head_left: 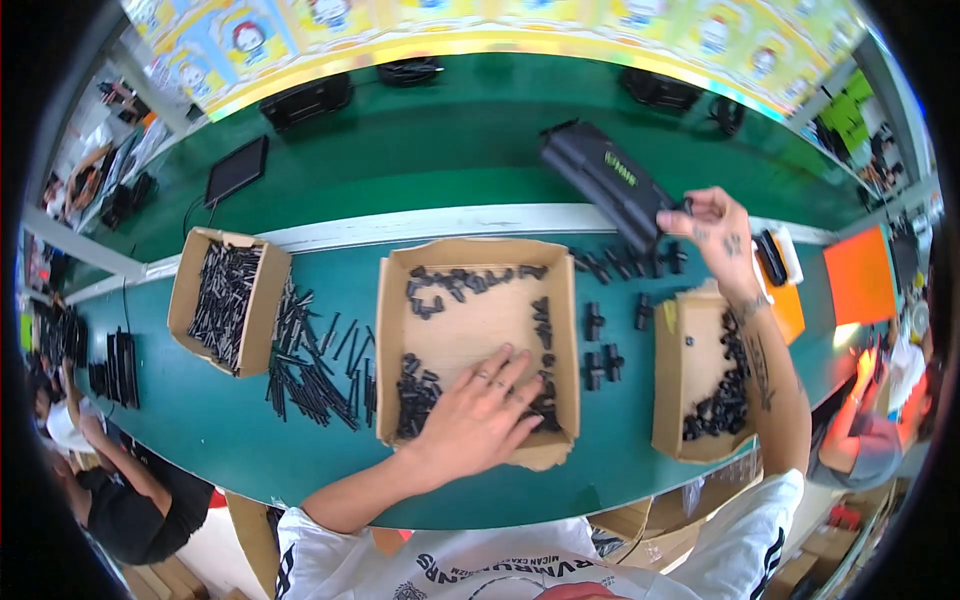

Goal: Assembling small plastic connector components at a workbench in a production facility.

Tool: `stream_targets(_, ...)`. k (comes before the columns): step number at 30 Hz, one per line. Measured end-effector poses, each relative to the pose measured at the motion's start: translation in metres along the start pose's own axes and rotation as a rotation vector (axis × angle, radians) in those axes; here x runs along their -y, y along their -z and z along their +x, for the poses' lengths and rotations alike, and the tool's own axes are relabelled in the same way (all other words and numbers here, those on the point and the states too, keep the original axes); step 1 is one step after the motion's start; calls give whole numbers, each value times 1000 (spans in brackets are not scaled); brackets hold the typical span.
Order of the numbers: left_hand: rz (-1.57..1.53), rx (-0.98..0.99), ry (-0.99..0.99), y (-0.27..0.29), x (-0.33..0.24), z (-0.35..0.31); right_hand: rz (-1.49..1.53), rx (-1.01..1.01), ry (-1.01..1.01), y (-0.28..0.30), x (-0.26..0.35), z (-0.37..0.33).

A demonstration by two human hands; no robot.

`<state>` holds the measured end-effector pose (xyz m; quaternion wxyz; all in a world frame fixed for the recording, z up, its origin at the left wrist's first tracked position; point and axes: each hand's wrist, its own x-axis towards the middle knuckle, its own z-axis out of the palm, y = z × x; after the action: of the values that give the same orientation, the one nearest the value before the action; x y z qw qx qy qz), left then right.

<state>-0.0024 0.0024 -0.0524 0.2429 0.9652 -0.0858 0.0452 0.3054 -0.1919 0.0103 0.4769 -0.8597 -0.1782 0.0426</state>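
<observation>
My left hand (482, 412) reaches into the middle cardboard box (392, 300), palm down with its fingers stretched out. Small black plastic fittings (462, 282) lie along the inner edges of that box, some partly under the hand. At the upper right my right hand (712, 228) has its fingers closed at the lower end of a long black case (605, 172) with a green mark. The case slants over the white strip of the bench. Just below it, more black fittings (597, 322) stand in rows on the green table, right of the middle box.
A box of short black rods (230, 295) stands at the left, with loose rods (312, 388) beside it. Another box of black parts (670, 385) sits under my right forearm. An orange sheet (860, 278) is farther right. Co-workers (150, 490) flank the bench.
</observation>
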Motion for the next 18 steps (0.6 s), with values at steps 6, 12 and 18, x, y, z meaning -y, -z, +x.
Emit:
stream_targets(6, -118, 1, 56, 1, 5, -2, -219, -172, 110, -115, -5, 172)
stream_targets(12, -184, 77, 57, 6, 9, 6, -259, -383, 700, -225, -3, 286)
stream_targets(18, -215, 132, 105, -2, 7, 5, -134, -283, 790, -307, 31, 275)
